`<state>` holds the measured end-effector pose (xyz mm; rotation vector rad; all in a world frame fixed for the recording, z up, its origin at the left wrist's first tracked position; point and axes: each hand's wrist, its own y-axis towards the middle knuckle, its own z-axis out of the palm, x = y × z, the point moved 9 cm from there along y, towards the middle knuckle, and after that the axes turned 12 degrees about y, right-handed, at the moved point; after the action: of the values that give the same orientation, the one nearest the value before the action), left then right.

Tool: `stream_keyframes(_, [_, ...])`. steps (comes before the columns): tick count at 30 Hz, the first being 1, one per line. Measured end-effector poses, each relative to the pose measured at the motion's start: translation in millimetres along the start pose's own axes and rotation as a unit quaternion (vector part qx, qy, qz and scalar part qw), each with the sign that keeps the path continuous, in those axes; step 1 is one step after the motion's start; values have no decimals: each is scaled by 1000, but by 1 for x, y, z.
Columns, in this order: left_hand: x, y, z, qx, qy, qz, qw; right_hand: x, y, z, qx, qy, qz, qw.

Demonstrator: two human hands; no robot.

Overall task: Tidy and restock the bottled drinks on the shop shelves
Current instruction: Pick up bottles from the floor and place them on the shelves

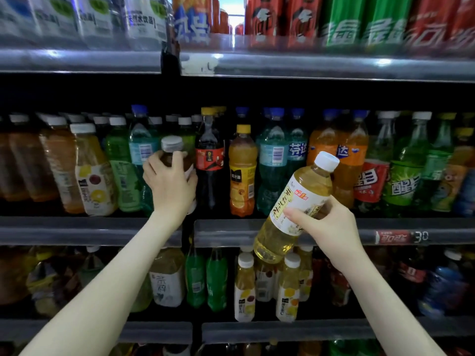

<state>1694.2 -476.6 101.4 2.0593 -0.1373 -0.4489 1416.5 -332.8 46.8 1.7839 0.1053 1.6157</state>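
My left hand (pixel 171 185) grips a dark brown bottle (pixel 172 152) with a white cap, standing on the middle shelf (pixel 84 231) between green bottles and a cola bottle (pixel 209 160). My right hand (pixel 326 222) holds a pale yellow tea bottle (pixel 298 209) with a white cap and a white label. That bottle is tilted, cap up to the right, in front of the middle shelf's edge. An orange juice bottle (pixel 243 173) with a yellow cap stands between my two hands.
The middle shelf is packed with juice, blue, orange and green soda bottles. Water bottles (pixel 138 19) and large soda bottles (pixel 359 19) fill the top shelf. The lower shelf (pixel 282 330) holds tea and juice bottles. A red price tag (pixel 392 237) sits at the right.
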Motion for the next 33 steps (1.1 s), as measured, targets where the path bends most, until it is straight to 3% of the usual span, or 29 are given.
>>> stream_keyframes(6, [40, -9, -31, -52, -140, -66, 987, 13, 5, 17, 11, 18, -17, 1000])
stream_keyframes(14, [68, -5, -29, 38, -266, -97, 958, 32, 4, 59, 22, 47, -26, 998])
stream_keyframes(21, [77, 2, -29, 100, -264, -101, 954, 37, -3, 76, 25, 54, -35, 998])
stream_keyframes(26, [77, 8, -29, 188, -218, -40, 957, 39, -7, 83, 10, 56, -29, 998])
stream_keyframes(33, [77, -12, -64, 98, -232, -29, 967, 36, -22, 91, -6, 46, -17, 999])
